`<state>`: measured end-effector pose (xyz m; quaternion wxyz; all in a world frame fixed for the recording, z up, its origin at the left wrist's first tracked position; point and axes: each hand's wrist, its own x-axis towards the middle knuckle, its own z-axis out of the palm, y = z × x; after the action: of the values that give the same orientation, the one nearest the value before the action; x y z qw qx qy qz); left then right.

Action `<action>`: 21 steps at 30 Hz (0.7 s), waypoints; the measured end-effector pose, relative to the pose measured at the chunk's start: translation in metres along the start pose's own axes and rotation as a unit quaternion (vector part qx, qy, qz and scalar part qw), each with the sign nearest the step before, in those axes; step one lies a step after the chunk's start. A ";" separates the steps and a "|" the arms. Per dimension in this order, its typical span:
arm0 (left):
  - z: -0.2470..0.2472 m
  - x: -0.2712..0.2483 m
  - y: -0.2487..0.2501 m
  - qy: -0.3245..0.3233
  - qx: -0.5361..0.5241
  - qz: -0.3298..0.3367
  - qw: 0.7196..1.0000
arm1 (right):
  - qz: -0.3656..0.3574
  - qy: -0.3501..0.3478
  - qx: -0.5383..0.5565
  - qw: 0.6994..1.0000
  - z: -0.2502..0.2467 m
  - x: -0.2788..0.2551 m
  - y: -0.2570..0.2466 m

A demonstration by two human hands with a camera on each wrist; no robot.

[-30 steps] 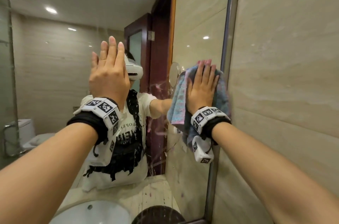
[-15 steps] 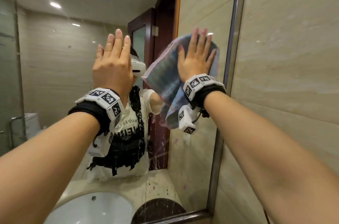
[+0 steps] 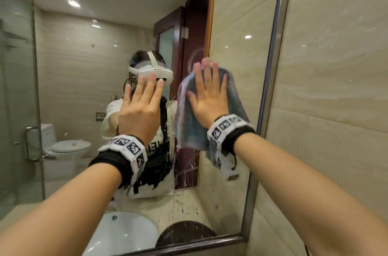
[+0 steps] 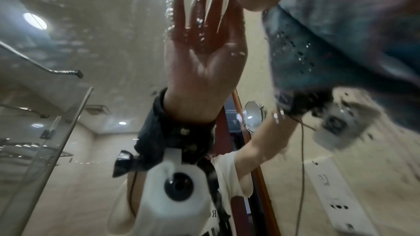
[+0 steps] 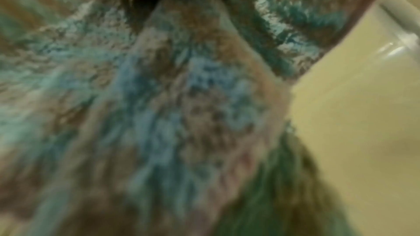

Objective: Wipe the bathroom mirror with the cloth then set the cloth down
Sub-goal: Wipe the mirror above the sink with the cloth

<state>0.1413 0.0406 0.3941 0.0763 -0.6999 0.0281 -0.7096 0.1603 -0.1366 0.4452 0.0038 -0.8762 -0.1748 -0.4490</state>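
The bathroom mirror [image 3: 84,79] fills the left and middle of the head view, with water drops and streaks on its glass. My right hand [image 3: 210,96] presses a blue and pink cloth [image 3: 189,127] flat against the glass, fingers straight and spread. The cloth hangs below that wrist and fills the right wrist view [image 5: 159,105]. My left hand [image 3: 142,109] rests flat on the glass just to the left of the cloth, fingers straight, holding nothing.
The mirror's metal frame [image 3: 270,79] runs upright just right of the cloth, with a beige tiled wall [image 3: 336,92] beyond it. Reflected low in the glass are a white sink basin [image 3: 126,232] and a dark round object [image 3: 184,232].
My right hand slid the cloth up along the frame, then left, away from the frame and nearer my left hand. The left hand stays flat on the glass.
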 end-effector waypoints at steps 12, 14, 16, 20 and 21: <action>-0.009 -0.009 -0.002 -0.036 -0.021 0.014 0.999 | 0.195 0.078 0.040 0.977 0.002 0.004 0.029; -0.011 -0.008 -0.001 -0.038 -0.034 0.006 0.999 | 0.152 0.029 0.022 0.988 0.017 -0.026 0.028; -0.013 -0.006 0.000 -0.040 -0.047 0.000 0.998 | 0.101 -0.002 0.007 0.995 0.027 -0.048 0.021; -0.009 -0.006 -0.002 -0.024 -0.044 0.006 0.999 | 0.040 -0.025 0.002 0.999 0.015 -0.031 0.003; -0.007 -0.006 -0.003 -0.021 -0.038 0.009 0.999 | 0.015 -0.016 0.008 1.000 0.006 -0.016 -0.001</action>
<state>0.1341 0.0436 0.3883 0.0563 -0.7167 0.0601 -0.6925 0.1560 -0.1393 0.4284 0.0144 -0.8857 -0.1651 -0.4337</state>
